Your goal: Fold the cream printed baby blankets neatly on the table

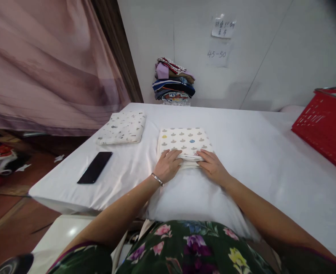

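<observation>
A folded white cloth (pixel 182 139) printed with grey shapes, plus a few yellow and blue ones, lies in front of me on the table. Its layers show along the near edge. My left hand (pixel 168 166), with a bracelet on the wrist, grips the near left corner, fingers on top and thumb by the edge. At the near right corner my right hand (pixel 213 167) does the same, its fingers over the top layer and its thumb against the front. To the left lies another folded white cloth (pixel 124 127) with small dark prints, touched by neither hand.
A black phone (pixel 95 168) lies at the left of the white-covered table (pixel 271 171). At the far edge stands a pile of folded fabrics (pixel 173 82) by the wall. A red basket (pixel 328 125) is at the right. A pink curtain (pixel 56 64) hangs at the left.
</observation>
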Motion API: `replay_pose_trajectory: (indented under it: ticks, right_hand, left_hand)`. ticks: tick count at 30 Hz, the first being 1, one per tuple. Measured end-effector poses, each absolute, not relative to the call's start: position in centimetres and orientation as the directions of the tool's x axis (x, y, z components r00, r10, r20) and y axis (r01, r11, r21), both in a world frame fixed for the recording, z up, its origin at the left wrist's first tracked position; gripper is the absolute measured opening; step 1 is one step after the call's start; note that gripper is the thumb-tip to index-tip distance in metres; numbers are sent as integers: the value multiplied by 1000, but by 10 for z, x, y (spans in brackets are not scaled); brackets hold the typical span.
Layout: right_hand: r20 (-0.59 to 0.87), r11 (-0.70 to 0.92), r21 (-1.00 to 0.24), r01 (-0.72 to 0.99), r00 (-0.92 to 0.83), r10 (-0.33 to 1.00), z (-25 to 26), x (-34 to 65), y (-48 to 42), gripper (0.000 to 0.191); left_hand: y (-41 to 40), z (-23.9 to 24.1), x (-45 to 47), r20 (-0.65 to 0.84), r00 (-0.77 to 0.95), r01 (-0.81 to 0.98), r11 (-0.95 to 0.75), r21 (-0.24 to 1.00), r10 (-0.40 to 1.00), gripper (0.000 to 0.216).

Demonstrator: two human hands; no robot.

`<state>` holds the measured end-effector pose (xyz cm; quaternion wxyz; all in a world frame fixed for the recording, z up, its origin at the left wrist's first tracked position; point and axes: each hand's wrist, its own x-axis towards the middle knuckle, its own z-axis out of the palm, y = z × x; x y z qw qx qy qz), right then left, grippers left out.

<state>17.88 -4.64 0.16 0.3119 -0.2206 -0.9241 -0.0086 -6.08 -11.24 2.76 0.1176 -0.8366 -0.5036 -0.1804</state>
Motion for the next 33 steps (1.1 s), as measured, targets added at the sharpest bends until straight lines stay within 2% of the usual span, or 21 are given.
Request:
replay_pose_trajectory:
  ticks: [4,11,18,21,24,26,29,33]
  right_hand:
    - [587,907,-140,397,-705,399,0,179,-46,21]
    - [549,899,-162,407,-719,425,0,179,-46,22]
    - [497,909,-151,389,-765,410,6,180,-47,21]
    - [545,911,-235,339,-730,412,5,183,-47,22]
    - [638,849,-360,386,-562,526,1,187,-46,24]
    - [651,835,-364,413,-528,545,-2,188,-44,23]
    - [592,865,-310,393,-632,500,-3,189,-41,21]
    - [587,860,-337,383,-628,510,-2,193,-38,23]
  left_hand:
    - [-112,28,-58,396,421,895,-444,-37,816,9]
    - [-117,27,-60,469,413,880,-475,16,780,17]
    - [-121,19,-63,502,463,860,-508,-54,730,21]
    - [-121,18,-64,512,480,851,-520,-74,712,21]
    - [-120,17,-65,509,501,839,-536,-91,699,21]
    - [-120,17,-65,513,507,837,-539,-99,693,21]
    - [-122,17,-64,540,486,847,-522,-98,687,19]
    - [-123,17,-65,535,469,856,-511,-79,702,19]
